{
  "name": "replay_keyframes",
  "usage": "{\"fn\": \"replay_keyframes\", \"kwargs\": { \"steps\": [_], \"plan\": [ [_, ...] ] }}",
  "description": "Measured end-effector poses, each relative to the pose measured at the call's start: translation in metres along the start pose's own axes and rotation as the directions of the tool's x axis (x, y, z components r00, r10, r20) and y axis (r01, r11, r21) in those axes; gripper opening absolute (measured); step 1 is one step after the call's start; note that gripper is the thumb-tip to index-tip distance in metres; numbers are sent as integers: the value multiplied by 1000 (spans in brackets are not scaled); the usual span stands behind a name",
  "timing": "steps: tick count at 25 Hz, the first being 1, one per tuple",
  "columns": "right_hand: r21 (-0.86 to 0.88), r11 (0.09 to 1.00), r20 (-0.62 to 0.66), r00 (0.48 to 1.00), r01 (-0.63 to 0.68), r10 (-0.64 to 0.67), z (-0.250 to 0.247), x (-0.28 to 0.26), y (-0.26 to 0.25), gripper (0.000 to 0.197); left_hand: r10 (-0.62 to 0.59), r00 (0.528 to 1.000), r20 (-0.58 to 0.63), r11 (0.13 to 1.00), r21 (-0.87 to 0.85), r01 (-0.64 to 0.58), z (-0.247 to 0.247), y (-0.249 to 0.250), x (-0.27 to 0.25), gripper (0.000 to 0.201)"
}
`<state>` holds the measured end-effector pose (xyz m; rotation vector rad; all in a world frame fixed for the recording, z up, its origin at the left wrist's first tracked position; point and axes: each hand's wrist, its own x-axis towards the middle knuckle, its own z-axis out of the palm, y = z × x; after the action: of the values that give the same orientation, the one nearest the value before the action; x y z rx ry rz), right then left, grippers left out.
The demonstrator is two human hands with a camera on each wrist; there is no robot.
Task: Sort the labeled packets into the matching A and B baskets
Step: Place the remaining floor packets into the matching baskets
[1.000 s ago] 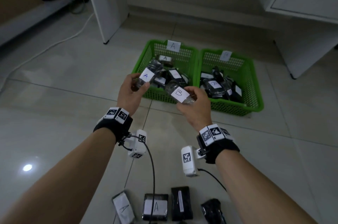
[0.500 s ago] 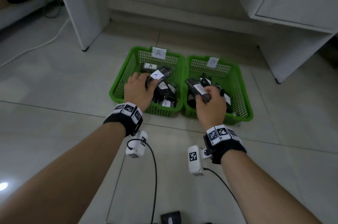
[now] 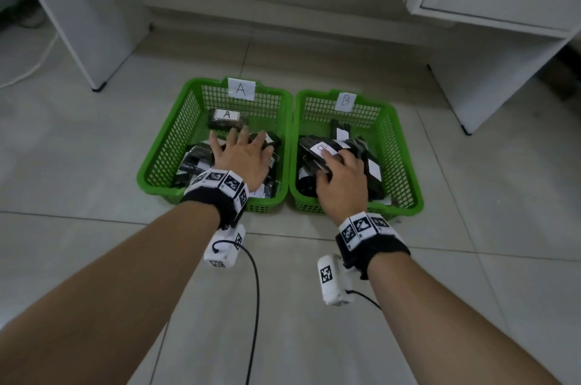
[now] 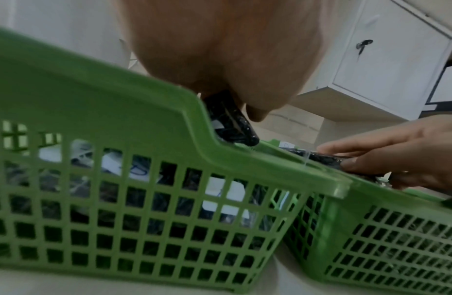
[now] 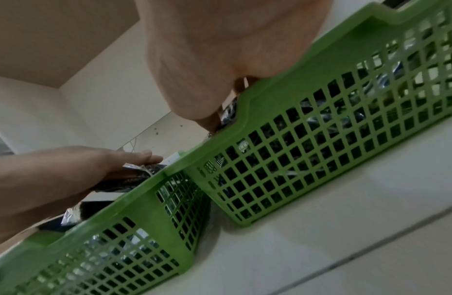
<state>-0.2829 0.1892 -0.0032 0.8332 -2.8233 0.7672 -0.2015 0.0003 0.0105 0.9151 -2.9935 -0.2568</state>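
Two green baskets sit side by side on the tiled floor, touching: basket A (image 3: 163,161) on your left, basket B (image 3: 405,170) on your right. Your left hand (image 3: 242,158) lies flat in basket A, fingers spread straight over the dark packets (image 3: 191,161), gripping none. In basket B, your right hand (image 3: 342,183) curls around a labeled packet (image 3: 317,148), thumb pressing its top, atop the pile.

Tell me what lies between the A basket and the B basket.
Nothing: the A basket and the B basket stand side by side, rims almost touching, leaving only a narrow gap. The head view shows this; both wrist views show their corners meeting.
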Motion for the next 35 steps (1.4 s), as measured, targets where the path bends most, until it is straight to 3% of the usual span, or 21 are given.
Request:
{"fn": "replay_keyframes", "kwargs": {
  "steps": [4, 7, 11, 12, 14, 17, 19, 20, 22, 24, 25, 26, 27, 28, 30, 33, 35],
  "plan": [
    [-203, 978, 89, 996, 44, -27, -8, -4, 3, 50, 27, 999, 38, 1000, -3, -27, -12, 5, -7, 64],
    [-189, 982, 134, 991, 9, 17, -15, -14, -7, 57, 112, 991, -68, 991, -62, -117, -21, 4, -21, 57],
    [-103, 990, -89, 990, 100, -109, -20, -49, -35, 53, 310, 919, -244, 933, -106, -343, -30, -15, -71, 31],
    [-67, 985, -131, 977, 162, -169, -19, -59, -44, 51, 344, 910, -234, 919, -117, -377, -32, -23, -88, 26],
    [42, 958, -88, 956, 285, -281, -9, -89, -65, 46, 380, 914, -141, 903, -157, -399, -33, -50, -134, 17],
    [242, 914, 215, 900, 327, -379, 6, -125, -89, 33, 407, 909, 95, 907, -161, -389, -25, -89, -205, 10],
    [349, 899, 439, 801, 266, -407, 11, -151, -103, 17, 376, 892, 250, 923, -179, -340, -15, -112, -255, 8],
    [363, 899, 546, 725, 247, -419, 12, -159, -108, 10, 348, 877, 330, 936, -175, -305, -12, -120, -273, 14],
    [339, 913, 773, 485, 227, -408, 10, -182, -123, 20, 279, 798, 534, 959, -107, -264, -3, -131, -303, 42],
    [268, 889, 909, 210, 370, -361, 8, -208, -136, 42, 223, 693, 685, 958, -21, -287, 6, -134, -322, 60],
    [232, 834, 935, 121, 500, -333, 6, -219, -142, 53, 219, 670, 709, 951, -3, -308, 9, -136, -327, 64],
    [205, 765, 950, 65, 611, -307, 8, -234, -145, 61, 229, 672, 704, 951, -15, -308, 13, -138, -332, 63],
    [183, 706, 955, 45, 684, -292, 10, -244, -147, 64, 237, 697, 677, 958, -41, -285, 15, -142, -333, 60],
    [174, 686, 957, 44, 706, -287, 11, -251, -147, 64, 241, 729, 640, 964, -75, -253, 17, -147, -333, 55],
    [158, 736, 951, 100, 658, -294, 16, -246, -143, 59, 214, 777, 592, 976, -105, -190, 17, -157, -330, 49],
    [199, 867, 902, 260, 458, -345, 17, -216, -134, 44, 156, 812, 562, 986, -42, -160, 15, -164, -329, 55],
    [244, 938, 889, 331, 245, -318, 13, -196, -128, 37, 193, 828, 527, 979, -44, -200, 17, -162, -329, 70]
  ]
}}
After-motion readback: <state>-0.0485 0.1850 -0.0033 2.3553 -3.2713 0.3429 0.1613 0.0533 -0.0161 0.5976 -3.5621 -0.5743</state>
